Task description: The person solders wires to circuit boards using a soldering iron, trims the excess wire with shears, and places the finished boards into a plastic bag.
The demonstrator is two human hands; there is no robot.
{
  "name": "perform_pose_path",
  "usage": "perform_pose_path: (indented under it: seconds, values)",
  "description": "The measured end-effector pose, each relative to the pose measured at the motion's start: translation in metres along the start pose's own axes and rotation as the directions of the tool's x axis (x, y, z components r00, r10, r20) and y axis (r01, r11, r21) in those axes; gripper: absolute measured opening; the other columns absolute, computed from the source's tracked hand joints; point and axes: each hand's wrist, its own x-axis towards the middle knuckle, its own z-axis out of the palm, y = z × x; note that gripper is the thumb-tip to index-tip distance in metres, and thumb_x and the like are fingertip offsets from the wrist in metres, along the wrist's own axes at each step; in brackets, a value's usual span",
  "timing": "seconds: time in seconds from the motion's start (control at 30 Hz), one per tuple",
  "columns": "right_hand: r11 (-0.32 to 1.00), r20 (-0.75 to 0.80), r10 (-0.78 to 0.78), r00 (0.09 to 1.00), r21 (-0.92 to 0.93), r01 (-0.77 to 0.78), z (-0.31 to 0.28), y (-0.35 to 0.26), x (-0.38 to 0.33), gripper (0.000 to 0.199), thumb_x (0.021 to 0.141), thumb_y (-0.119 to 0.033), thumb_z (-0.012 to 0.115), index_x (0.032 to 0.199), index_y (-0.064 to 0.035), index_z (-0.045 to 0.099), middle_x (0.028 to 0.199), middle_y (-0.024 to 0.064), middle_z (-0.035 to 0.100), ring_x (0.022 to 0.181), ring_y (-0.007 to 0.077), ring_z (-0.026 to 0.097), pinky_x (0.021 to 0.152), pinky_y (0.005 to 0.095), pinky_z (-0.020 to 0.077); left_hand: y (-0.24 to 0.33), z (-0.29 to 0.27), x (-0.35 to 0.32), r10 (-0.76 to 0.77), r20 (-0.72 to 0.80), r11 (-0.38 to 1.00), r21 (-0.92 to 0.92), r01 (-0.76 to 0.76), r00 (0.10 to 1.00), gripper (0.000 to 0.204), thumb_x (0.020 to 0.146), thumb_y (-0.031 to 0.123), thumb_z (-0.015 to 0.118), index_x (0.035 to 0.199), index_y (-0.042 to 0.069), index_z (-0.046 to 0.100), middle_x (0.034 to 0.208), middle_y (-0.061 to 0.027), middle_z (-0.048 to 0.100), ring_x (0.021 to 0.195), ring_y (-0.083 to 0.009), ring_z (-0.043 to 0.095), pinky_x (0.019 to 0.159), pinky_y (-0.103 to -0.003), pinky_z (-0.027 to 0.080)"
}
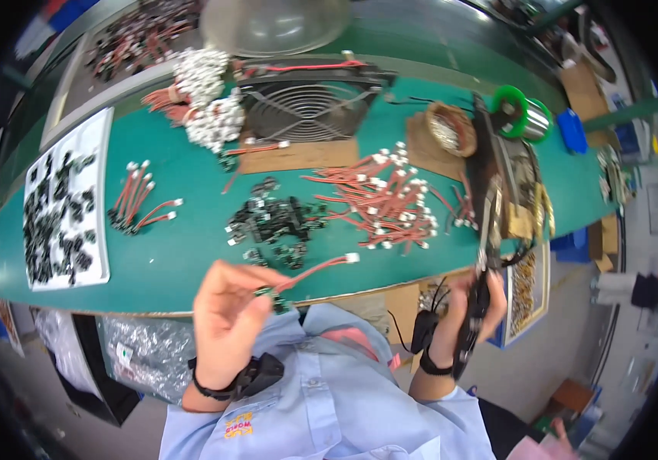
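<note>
My left hand (231, 316) pinches a small green circuit board (274, 297) between thumb and fingers, at the bench's front edge. Red wires (315, 270) run from it to a white connector (352, 258), which points to the right. In my right hand (493, 300) is a black-handled soldering iron (480, 307), held upright with its metal end pointing away from me. Just beyond my left hand lies a pile of small black and green parts (277, 220). Right of that pile, many red wire leads with white connectors (381, 201) are heaped on the green bench mat (172, 264).
A white tray (101, 230) of small boards stands at left, beside several wired boards (139, 201). Behind are bundled white connectors (218, 115) and a black fan (310, 107). At right sit a round tin (451, 130), a green solder spool (509, 107) and a blue box (572, 130).
</note>
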Motion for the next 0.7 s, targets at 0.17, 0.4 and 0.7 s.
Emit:
perform_pose_path:
  seconds: [0.17, 0.4, 0.7]
  values:
    - [0.990, 0.384, 0.131, 0.914, -0.098, -0.101, -0.008, 0.028, 0.016, 0.021, 0.078, -0.001, 0.060, 0.096, -0.0085, 0.054, 0.088, 0.0096, 0.063, 0.079, 0.0155, 0.057, 0.071, 0.0271, 0.0430, 0.009, -0.003, -0.004, -0.002, -0.115, 0.996, 0.093, 0.012, 0.993, 0.013, 0.081, -0.003, 0.053, 0.089, 0.001, 0.043, 0.097, -0.0182, 0.060, 0.085, -0.0167, 0.056, 0.077, -0.028, 0.043]
    - [0.879, 0.556, -0.289, 0.780, -0.168, 0.446, 0.016, 0.039, 0.026, 0.025, 0.067, -0.008, 0.057, 0.091, -0.0111, 0.056, 0.083, 0.0035, 0.061, 0.067, 0.0240, 0.056, 0.060, 0.0334, 0.0428, 0.007, 0.005, -0.003, 0.029, -0.112, 0.985, 0.175, -0.009, 0.993, 0.013, 0.081, 0.000, 0.054, 0.089, 0.001, 0.043, 0.095, -0.0170, 0.058, 0.082, -0.0156, 0.054, 0.077, -0.027, 0.041]
    - [0.972, 0.211, -0.153, 0.965, 0.210, 0.108, 0.036, 0.031, 0.021, 0.043, 0.071, 0.012, 0.065, 0.099, -0.0100, 0.041, 0.093, 0.0138, 0.062, 0.077, 0.0213, 0.063, 0.068, 0.0310, 0.0511, 0.009, 0.017, -0.004, 0.090, -0.134, 0.931, 0.364, -0.035, 0.987, 0.012, 0.080, -0.001, 0.053, 0.090, 0.001, 0.045, 0.094, -0.0134, 0.056, 0.085, -0.0152, 0.052, 0.077, -0.026, 0.039]
